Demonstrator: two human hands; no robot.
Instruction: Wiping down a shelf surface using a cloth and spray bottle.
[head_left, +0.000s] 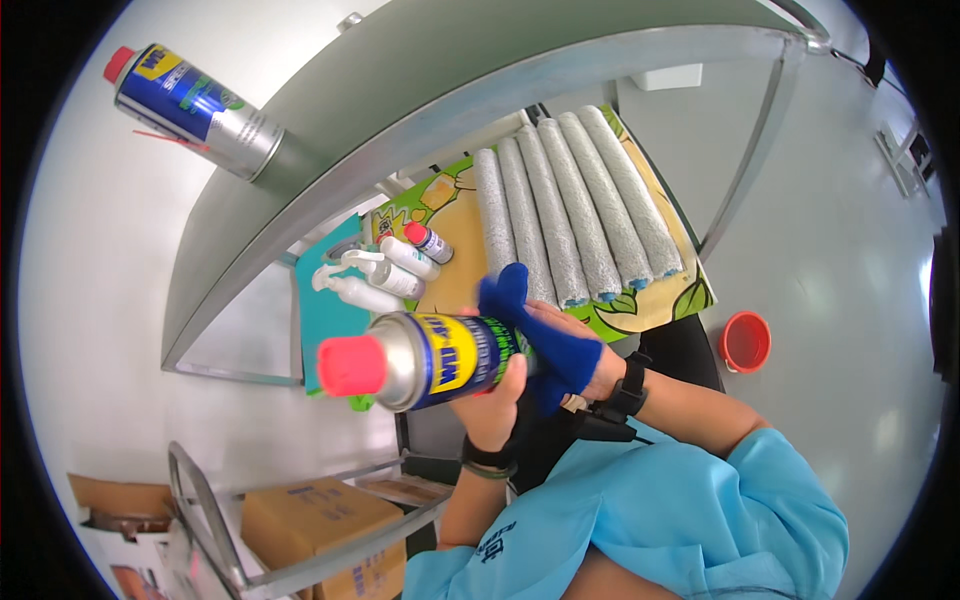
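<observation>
My left hand (492, 408) is wrapped round a blue and yellow spray can (452, 352). The can lies tilted in the air, its red cap towards the left. My right hand (603, 372) holds a dark blue cloth (560, 350) against the can's bottom end; part of the cloth is blurred, and it hides most of those fingers. On the shelf at the upper left stands another spray can (200, 112), blue and silver with a red cap. Beyond my hands, several grey fuzzy rollers (575, 205) lie side by side on a table with a patterned cover (455, 225).
White spray bottles (370, 292) and a small red-capped can (430, 242) lie left of the rollers. A metal shelf (330, 130) arches across the top. A red bucket (745, 342) sits on the floor at the right, cardboard boxes (320, 520) at the lower left.
</observation>
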